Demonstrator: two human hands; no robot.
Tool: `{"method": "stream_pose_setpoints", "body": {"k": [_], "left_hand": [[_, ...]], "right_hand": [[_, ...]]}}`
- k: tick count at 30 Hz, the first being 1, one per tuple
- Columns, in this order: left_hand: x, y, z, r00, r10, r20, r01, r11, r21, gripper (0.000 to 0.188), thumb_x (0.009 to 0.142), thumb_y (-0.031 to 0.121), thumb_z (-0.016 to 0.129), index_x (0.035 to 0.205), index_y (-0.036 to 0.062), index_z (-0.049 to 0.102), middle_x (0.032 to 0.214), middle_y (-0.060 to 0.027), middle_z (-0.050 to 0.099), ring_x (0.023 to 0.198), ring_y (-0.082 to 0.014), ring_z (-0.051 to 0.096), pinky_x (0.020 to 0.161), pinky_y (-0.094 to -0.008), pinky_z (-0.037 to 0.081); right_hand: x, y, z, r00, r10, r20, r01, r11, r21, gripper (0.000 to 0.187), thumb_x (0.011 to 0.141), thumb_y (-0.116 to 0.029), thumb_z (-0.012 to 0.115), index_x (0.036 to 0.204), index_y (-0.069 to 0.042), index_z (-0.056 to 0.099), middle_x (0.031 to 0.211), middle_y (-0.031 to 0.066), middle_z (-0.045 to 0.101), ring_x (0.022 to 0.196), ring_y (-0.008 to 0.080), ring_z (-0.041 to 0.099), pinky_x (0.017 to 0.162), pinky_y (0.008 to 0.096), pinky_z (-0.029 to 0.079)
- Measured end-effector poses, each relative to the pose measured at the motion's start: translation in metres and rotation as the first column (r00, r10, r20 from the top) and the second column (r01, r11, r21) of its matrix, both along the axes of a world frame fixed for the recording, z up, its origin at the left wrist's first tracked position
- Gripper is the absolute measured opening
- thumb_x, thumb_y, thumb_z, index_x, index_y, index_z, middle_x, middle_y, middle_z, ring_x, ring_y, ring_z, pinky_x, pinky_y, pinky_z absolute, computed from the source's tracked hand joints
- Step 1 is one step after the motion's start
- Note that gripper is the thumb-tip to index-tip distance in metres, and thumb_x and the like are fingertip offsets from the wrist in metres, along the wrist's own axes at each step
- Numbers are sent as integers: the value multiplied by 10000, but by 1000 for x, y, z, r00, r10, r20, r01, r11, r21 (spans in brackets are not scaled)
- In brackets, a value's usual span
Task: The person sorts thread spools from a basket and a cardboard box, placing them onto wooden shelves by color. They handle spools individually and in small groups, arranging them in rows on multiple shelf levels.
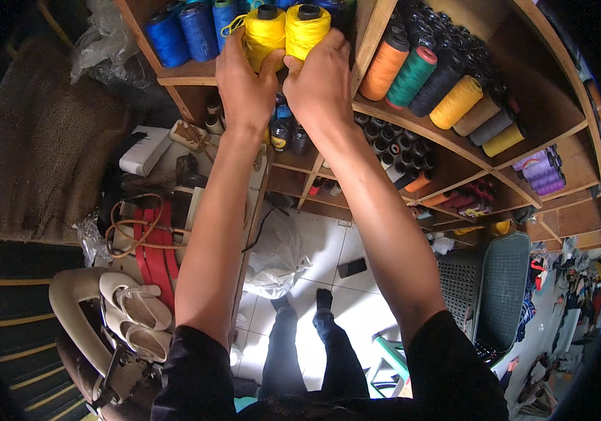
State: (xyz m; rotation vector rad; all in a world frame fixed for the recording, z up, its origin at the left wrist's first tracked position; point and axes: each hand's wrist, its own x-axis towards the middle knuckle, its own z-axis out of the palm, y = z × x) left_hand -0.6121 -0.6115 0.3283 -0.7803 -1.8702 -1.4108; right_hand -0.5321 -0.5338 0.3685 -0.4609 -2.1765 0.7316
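Both my arms reach up to a wooden shelf compartment. My left hand (246, 84) is wrapped round a yellow thread spool (265, 43) with a dark core, and a loose loop of yellow thread hangs off its left side. Beside it, my right hand (319, 81) grips a second yellow thread spool (307, 36). The two spools stand upright side by side, touching or nearly so. Several blue thread spools (199, 31) stand to their left, and more blue ones show behind them.
Right of the divider, a compartment holds orange, green, black and yellow spools (456, 103). Lower compartments hold more spools (539, 172). At left are a bench with red straps (149, 256) and beige shoes (134, 302). A plastic bag (276, 263), a phone-like black slab (352, 268) and a grey basket (504, 288) are below.
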Motion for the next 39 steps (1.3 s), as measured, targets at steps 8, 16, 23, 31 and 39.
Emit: {"method": "stream_pose_setpoints", "body": {"k": [8, 16, 23, 31, 39], "left_hand": [[-3, 1, -1, 991, 130, -30, -131, 990, -46, 587, 740, 51, 812, 1244, -31, 522, 1113, -232, 574, 1020, -424, 579, 889, -460, 481], [-10, 3, -10, 992, 115, 51, -116, 993, 20, 467, 699, 20, 826, 1081, -17, 561, 1035, -208, 601, 959, -401, 596, 832, -441, 479], [-12, 7, -20, 997, 77, -11, -74, 986, 152, 400, 694, 10, 824, 1018, -18, 589, 928, -186, 613, 879, -379, 596, 785, -432, 471], [-13, 0, -25, 989, 146, 16, -147, 979, 143, 545, 678, 141, 863, 1076, -20, 528, 1038, -172, 527, 1052, -357, 472, 940, -469, 379], [-57, -50, -8, 918, 391, -70, -395, 882, -256, 1521, 503, 611, 922, 1429, -237, 62, 1484, -434, 142, 1405, -546, 212, 1167, -529, 266]], "right_hand": [[-25, 13, -16, 998, -59, -24, 58, 997, -43, 514, 801, -153, 780, 1145, 84, 480, 1102, 269, 617, 1015, 462, 593, 908, 500, 482], [-40, 6, -44, 958, -143, -248, 159, 986, 48, 544, 766, -151, 835, 1154, 23, 495, 1017, 228, 630, 970, 427, 592, 841, 496, 471], [-46, 5, -53, 934, -241, -264, 272, 959, 85, 559, 740, -198, 849, 1136, -1, 507, 1026, 223, 548, 963, 438, 577, 828, 499, 470], [-50, 8, -55, 920, -308, -244, 355, 917, 182, 661, 764, -317, 829, 1186, 68, 496, 1054, 234, 564, 1026, 416, 554, 895, 481, 445], [-51, -6, -42, 966, -218, -139, 224, 974, 29, 1249, 660, -370, 875, 1427, 232, 95, 1433, 413, 253, 1366, 511, 278, 1172, 501, 245]]}}
